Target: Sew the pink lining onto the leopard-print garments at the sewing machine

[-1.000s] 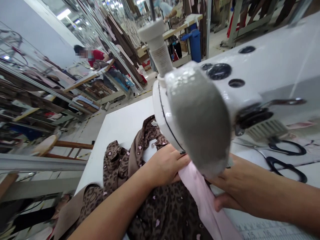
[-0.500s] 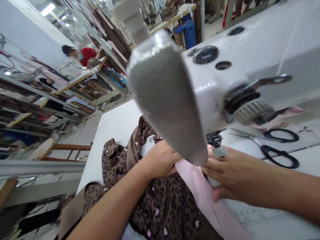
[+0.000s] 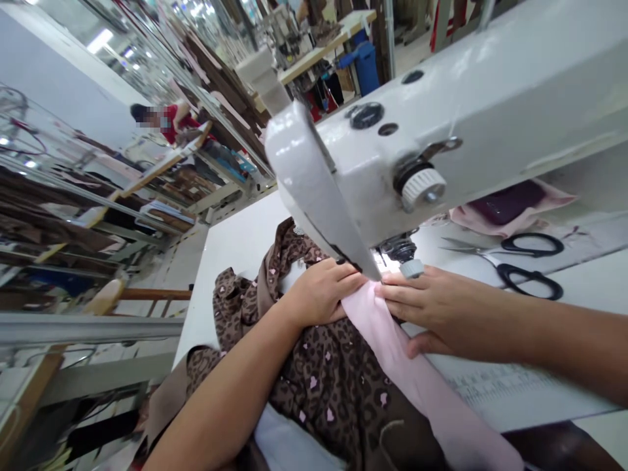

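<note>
A white sewing machine (image 3: 324,183) stands over the work, its lit needle area just above my fingertips. Under it runs a pink fabric strip (image 3: 392,353), lying along a brown leopard-print garment (image 3: 338,386) with pink spots. My left hand (image 3: 321,291) rests on the cloth left of the needle area, fingers stretched out beside the strip's edge. On the right, my right hand (image 3: 432,307) lies flat on the strip, its fingers straight and the thumb apart. The machine's front cover and foot area partly hide where the fingertips meet the cloth.
Black-handled scissors (image 3: 530,261) lie on the white table (image 3: 230,232) to the right, near a dark purple phone-like object (image 3: 507,201) on pink cloth. Ruler markings (image 3: 485,389) run along the table's front. A person in red (image 3: 179,124) works at another table behind.
My view has shifted, so the machine head looks smaller and more of its right side and the purple object show. Both hands stay on the cloth near the needle area.
</note>
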Tool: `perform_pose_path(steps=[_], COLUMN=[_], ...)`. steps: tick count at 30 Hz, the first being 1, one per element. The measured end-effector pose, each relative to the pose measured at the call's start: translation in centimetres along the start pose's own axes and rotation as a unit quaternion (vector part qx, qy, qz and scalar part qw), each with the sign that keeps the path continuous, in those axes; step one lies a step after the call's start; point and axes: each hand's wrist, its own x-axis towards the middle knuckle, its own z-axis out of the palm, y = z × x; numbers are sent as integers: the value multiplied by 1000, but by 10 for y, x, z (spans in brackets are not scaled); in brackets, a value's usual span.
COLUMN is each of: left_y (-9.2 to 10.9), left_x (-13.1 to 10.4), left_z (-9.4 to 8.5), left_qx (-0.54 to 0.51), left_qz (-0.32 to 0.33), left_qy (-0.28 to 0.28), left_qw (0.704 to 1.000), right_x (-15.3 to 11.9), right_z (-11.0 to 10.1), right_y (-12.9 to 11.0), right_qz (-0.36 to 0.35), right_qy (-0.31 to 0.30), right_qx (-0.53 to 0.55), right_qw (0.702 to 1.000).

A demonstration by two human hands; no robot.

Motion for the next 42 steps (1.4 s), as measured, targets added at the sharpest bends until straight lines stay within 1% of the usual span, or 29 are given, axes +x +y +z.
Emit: perform_pose_path(steps=[6, 8, 9, 10, 12, 14, 16, 18, 19, 20, 22, 23, 24, 25, 27, 28, 29, 30, 31, 33, 34, 35, 36, 37, 38, 39, 40, 41, 42], left_y=[0, 8, 17, 28, 60, 101, 144, 180, 194, 205, 219, 223, 225, 226, 226, 225, 223, 218, 213, 196, 188, 180, 175, 174, 178, 186, 197, 211, 226], left_x=[3, 3, 1, -3, -15, -32, -49, -59, -61, -60, -52, -45, -39, -33, -26, -26, -29, -36, -44, -66, -77, -87, -96, -102, -104, -104, -102, -97, -92], left_z=[-7, -13, -17, -22, -30, -37, -38, -33, -28, -22, -9, -3, 3, 7, 8, 4, -2, -11, -21, -44, -54, -62, -67, -69, -66, -59, -48, -35, -20], left_qx=[-11, -5, -1, 4, 5, -10, -35, -52, -61, -73, -97, -100, -95, -84, -71, -88, -126, -180, -239, -322, -319, -275, -191, -89, 4, 72, 105, 95, 72], left_qz=[15, 0, -23, -57, -138, -211, -273, -317, -332, -347, -377, -397, -419, -439, -455, -454, -453, -456, -469, -522, -553, -574, -581, -571, -542, -504, -464, -430, -406], left_qy=[9, -3, -13, -21, -24, 0, 36, 79, 103, 124, 151, 147, 125, 90, 23, 11, 19, 43, 75, 126, 145, 163, 195, 229, 257, 275, 277, 267, 242], left_qw=[1000, 1000, 1000, 998, 990, 977, 961, 944, 936, 927, 909, 900, 894, 890, 887, 887, 882, 870, 847, 780, 756, 754, 767, 783, 800, 816, 835, 857, 879], right_x=[5, 5, 4, 2, -1, -4, -6, -7, -7, -7, -6, -5, -4, -3, -1, 0, 0, 0, 0, -2, -3, -4, -4, -4, -4, -2, -1, 1, 3], right_z=[-11, -12, -11, -10, -6, -3, -1, -1, -1, -1, 0, 1, 2, 2, 3, 2, 1, -1, -3, -6, -8, -8, -8, -7, -5, -3, -2, 0, 1], right_y=[0, -1, -2, -3, -7, -13, -21, -29, -34, -39, -50, -56, -61, -67, -77, -81, -84, -86, -88, -87, -86, -84, -82, -79, -77, -75, -74, -73, -72], right_qz=[3, -5, -11, -18, -30, -37, -35, -36, -38, -39, -46, -45, -37, -26, -1, 9, 15, 16, 19, 34, 41, 48, 50, 47, 39, 28, 14, 0, -12], right_qy=[-34, -35, -35, -33, -26, -16, -3, 3, 1, -1, -8, -12, -16, -21, -36, -40, -40, -42, -44, -50, -54, -57, -59, -58, -60, -61, -64, -66, -67], right_qx=[34, 43, 54, 65, 86, 93, 91, 104, 115, 123, 129, 123, 112, 100, 85, 79, 77, 78, 81, 85, 87, 90, 93, 96, 102, 109, 115, 122, 128], right_qw=[999, 998, 998, 997, 996, 995, 995, 994, 993, 992, 991, 991, 993, 994, 996, 996, 996, 996, 996, 995, 994, 993, 993, 993, 992, 992, 991, 990, 989])
